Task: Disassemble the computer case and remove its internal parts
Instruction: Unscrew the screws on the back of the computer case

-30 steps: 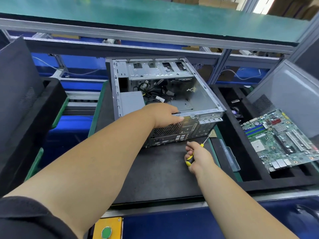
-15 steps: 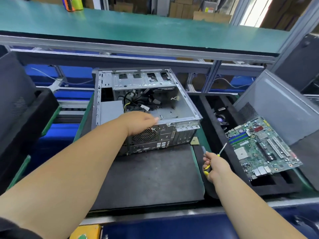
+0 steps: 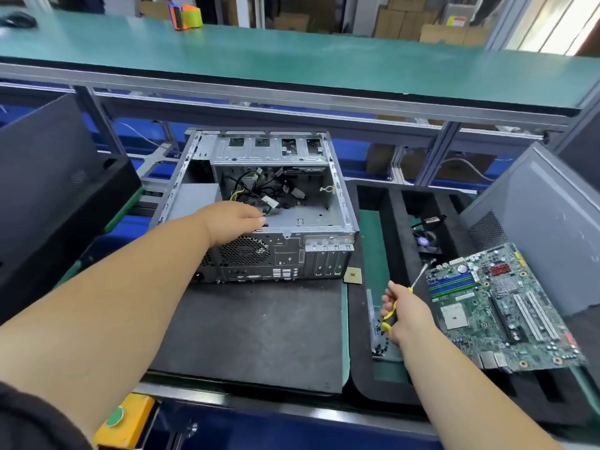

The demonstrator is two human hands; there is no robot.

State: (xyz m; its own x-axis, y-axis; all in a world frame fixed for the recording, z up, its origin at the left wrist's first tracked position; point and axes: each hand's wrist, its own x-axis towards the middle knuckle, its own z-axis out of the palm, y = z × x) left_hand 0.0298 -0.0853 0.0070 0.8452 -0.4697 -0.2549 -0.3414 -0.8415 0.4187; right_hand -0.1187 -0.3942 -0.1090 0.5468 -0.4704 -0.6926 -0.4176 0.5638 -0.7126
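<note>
Computer case: lies on its side on a dark mat, open face up, rear panel toward the person; it sits at about 11 o'clock from the middle of the view.
Case interior: a bundle of black cables, with some yellow wires, lies toward the far left; the metal floor on the right side is bare. A drive cage runs along the far edge.
Left hand: rests on the near top edge of the case, above the rear fan grille. Fingers are curled and their tips meet a black cable end at the rim; whether they actually pinch it cannot be told.
Right hand: at 4 o'clock from the case, apart from it, above the gap between mat and foam tray. Fingers are wrapped tight round the yellow and black handle of a screwdriver, shaft pointing toward 1 o'clock.
Motherboard: out of the case, lying tilted on the foam tray at 3 o'clock, just beyond the screwdriver tip.
Processor chip: small square, at the near right corner of the case, on the mat's edge.
Cooling fan: in a tray recess at 2 o'clock.
Side panel: grey, leaning upright behind the motherboard.
Button box: yellow with green button, at 7 o'clock on the bench edge.
</note>
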